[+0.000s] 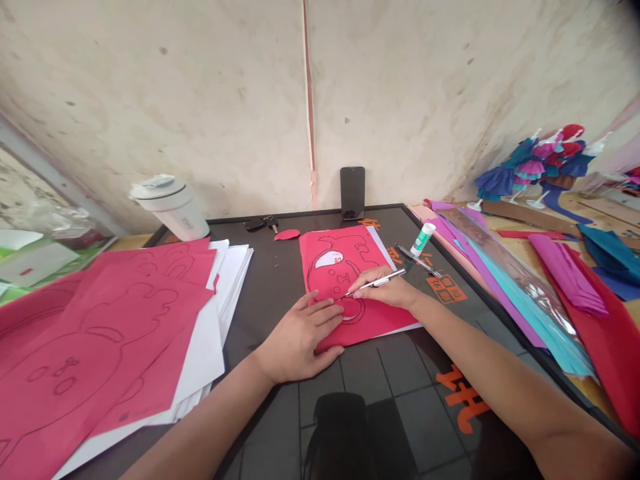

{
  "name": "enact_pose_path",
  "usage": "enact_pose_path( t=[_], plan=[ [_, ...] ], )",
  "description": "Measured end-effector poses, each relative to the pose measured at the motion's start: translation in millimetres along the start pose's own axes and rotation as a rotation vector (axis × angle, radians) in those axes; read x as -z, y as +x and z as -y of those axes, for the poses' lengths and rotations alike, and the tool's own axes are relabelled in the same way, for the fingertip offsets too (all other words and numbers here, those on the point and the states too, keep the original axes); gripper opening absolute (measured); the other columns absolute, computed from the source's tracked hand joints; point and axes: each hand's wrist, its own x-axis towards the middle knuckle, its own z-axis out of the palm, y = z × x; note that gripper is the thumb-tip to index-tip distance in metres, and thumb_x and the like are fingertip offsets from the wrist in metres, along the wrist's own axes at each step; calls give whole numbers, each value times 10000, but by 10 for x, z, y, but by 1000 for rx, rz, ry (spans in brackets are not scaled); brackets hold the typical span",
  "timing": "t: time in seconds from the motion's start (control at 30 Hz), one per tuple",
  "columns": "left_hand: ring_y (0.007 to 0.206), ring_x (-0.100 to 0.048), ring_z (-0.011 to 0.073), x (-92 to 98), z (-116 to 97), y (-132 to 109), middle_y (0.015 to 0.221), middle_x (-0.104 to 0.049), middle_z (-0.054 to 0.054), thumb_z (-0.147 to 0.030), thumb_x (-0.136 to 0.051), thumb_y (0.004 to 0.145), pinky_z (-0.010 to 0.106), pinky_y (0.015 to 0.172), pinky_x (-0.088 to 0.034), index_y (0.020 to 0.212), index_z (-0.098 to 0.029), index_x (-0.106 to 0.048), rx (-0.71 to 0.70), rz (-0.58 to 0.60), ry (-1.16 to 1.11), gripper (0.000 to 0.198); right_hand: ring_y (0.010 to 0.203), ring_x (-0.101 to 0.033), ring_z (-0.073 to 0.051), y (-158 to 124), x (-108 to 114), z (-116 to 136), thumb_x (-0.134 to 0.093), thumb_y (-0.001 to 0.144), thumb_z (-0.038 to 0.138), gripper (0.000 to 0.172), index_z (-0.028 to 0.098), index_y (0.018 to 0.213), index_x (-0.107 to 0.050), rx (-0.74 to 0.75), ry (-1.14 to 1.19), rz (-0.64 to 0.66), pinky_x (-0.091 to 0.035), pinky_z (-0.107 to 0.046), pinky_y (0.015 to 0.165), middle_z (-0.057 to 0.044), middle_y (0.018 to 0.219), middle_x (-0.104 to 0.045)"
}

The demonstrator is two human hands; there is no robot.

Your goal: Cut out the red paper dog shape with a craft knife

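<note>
Since the glossy black tabletop (280, 300) is slick under the red paper sheet (320, 247), the sheet could slide if the hold gets loose, and the blade would then leave the line or tear the paper. The sheet lies mid-table, betw. a stack of pink sheets (100, 333) and a glue stick (423, 239); it shows a curvy drawn outline w/ a white patch near the top. The left hand (300, 340) lies flat on its lower part, fingers (325, 312) spread and holding nothing, close to the tip, so a slip could cut them. The right hand (385, 288) grips a slim craft knife (379, 283) like a pen, tip at the line.
</note>
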Motion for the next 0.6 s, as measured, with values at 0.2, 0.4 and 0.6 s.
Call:
enact_pose_path(
  t=[0.2, 0.4, 0.6],
  plan=[
    [1176, -627, 319, 0, 3, 2, 1270, -671, 123, -372, -568, 923, 564, 1082, -407, 1216, -132, -654, 2, 16, 16, 388, 796, -705, -188, -1, 17, -27, -762, 748, 286, 161, 173, 858, -796, -22, 38, -18, -545, -303, 768, -60, 836, -779],
    [1175, -630, 322, 8, -4, 4, 1258, -676, 128, -360, -574, 917, 569, 1078, -413, 1222, -139, -655, 1, 12, 4, 385, 772, -703, -188, -7, 31, -20, -764, 742, 315, 170, 172, 830, -790, -12, 53, -27, -548, -306, 745, -62, 825, -777],
    [1170, -632, 319, 12, -9, 10, 1264, -673, 129, -365, -571, 919, 566, 1080, -416, 1210, -145, -660, 7, 22, 4, 376, 769, -701, -189, -19, 47, -13, -755, 750, 317, 169, 170, 825, -787, 13, 50, -16, -544, -305, 734, -64, 823, -777]
  ],
)
